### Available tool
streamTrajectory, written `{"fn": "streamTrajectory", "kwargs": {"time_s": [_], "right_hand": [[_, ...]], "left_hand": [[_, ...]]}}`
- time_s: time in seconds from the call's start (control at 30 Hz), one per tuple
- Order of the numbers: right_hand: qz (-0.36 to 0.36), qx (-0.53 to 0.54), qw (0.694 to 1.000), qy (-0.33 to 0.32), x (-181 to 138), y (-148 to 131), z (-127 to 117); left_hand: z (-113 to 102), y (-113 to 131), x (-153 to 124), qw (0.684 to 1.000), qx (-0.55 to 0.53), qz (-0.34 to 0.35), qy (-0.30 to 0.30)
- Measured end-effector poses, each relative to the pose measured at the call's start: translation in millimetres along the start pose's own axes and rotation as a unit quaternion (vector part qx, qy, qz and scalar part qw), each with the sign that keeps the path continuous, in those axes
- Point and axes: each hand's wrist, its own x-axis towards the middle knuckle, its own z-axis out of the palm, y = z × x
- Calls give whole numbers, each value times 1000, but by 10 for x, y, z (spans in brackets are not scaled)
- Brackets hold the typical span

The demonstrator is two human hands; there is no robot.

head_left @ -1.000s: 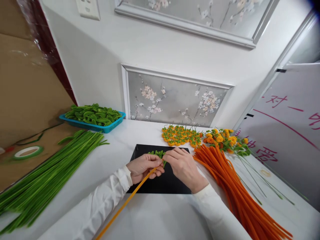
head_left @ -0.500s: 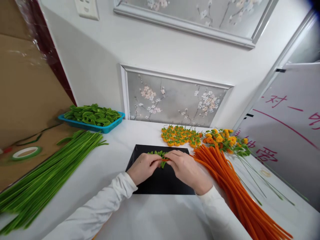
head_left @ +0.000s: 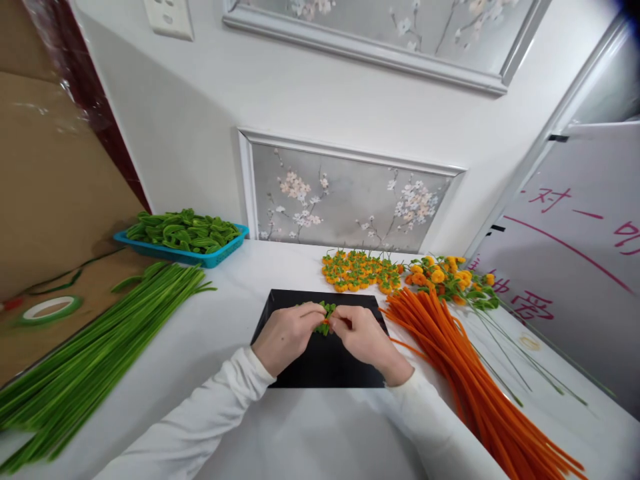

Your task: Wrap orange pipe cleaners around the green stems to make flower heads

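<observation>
Over the black mat [head_left: 325, 367], my left hand [head_left: 287, 337] and my right hand [head_left: 367, 339] are close together, fingertips nearly meeting. Both pinch an orange pipe cleaner [head_left: 327, 321], of which only a short piece shows between the fingers. An orange strand [head_left: 407, 345] comes out past the right hand toward the bundle; whether it is the same stem I cannot tell. Just behind the fingertips lie small green fuzzy pieces [head_left: 329, 309] on the mat, partly hidden by my hands.
Orange pipe cleaners [head_left: 465, 367] lie right, green ones [head_left: 115, 353] left. A blue tray [head_left: 220, 257] holds green leaf shapes. Small orange flowers [head_left: 357, 272] and a stemmed flower bunch [head_left: 445, 277] sit at the back. Green tape [head_left: 53, 309] lies on cardboard; a wall stands behind.
My right hand has shifted slightly left, its fingers curled in closer. My left fingers have moved up over the green pieces. Less of the orange pipe cleaner shows between the hands.
</observation>
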Motion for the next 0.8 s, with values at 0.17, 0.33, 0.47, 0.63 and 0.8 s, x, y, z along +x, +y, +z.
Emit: {"fn": "streamTrajectory", "kwargs": {"time_s": [0.17, 0.33, 0.47, 0.63, 0.8], "right_hand": [[-11, 30, 999, -18, 6, 22, 17], [-131, -172, 974, 73, -26, -22, 38], [-172, -251, 949, 82, -17, -25, 75], [-69, -113, 988, 82, -16, -97, 110], [27, 101, 994, -34, 10, -33, 113]], "left_hand": [[26, 13, -33, 999, -7, -47, -27], [-1, -12, -6, 984, -103, -133, -52], [-26, -15, 21, 982, -130, -129, -53], [-48, -2, 5, 996, -79, -49, 19], [-23, 29, -35, 990, 105, 82, 56]]}}
